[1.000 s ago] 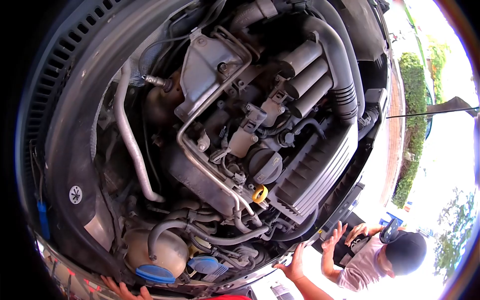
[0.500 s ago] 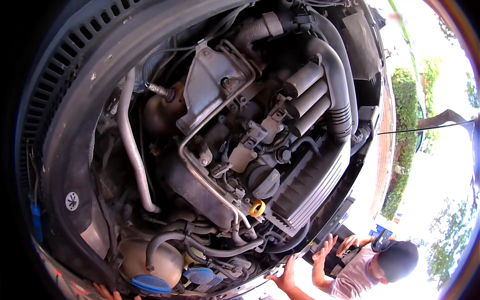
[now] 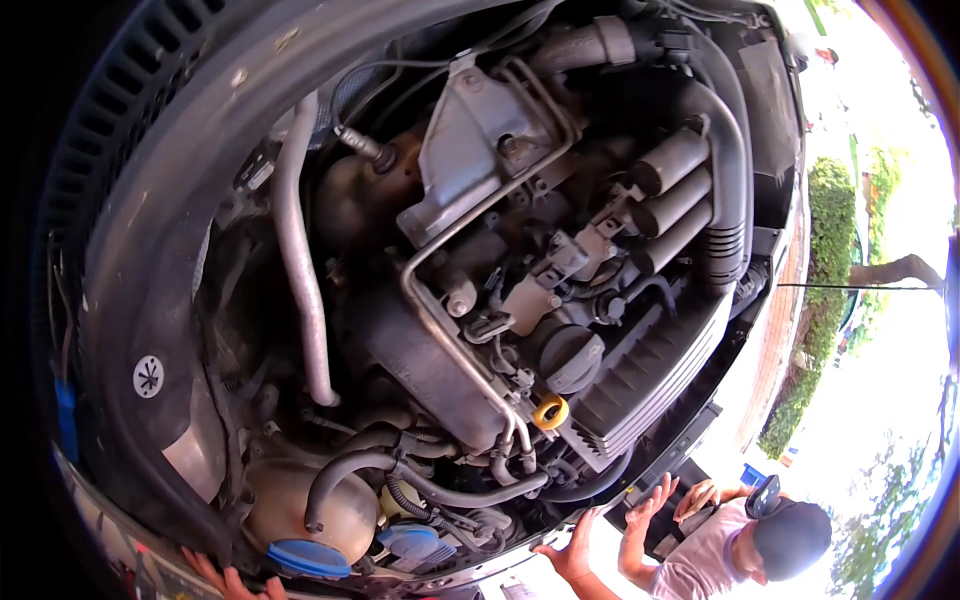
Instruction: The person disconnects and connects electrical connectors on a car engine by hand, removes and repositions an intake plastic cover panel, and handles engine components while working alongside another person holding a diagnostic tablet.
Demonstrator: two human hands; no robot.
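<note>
Only the fingers of my left hand show at the bottom edge, apart and resting on the car body's rim below the round reservoir with its blue cap. My right hand is at the front edge of the engine bay, thumb and fingers spread, with nothing visible in it. Between the hands lies a second blue cap. Farther in are the yellow dipstick ring, the black oil filler cap and the ribbed black engine cover.
A co-worker in a dark cap stands at the lower right, one hand raised with fingers spread. A metal pipe crosses the left of the bay. Beyond the car are a hedge and a brick strip.
The view has shifted, so the engine parts appear farther right and slightly lower. Both my hands stay at the car's edge. The co-worker's raised hand remains spread.
</note>
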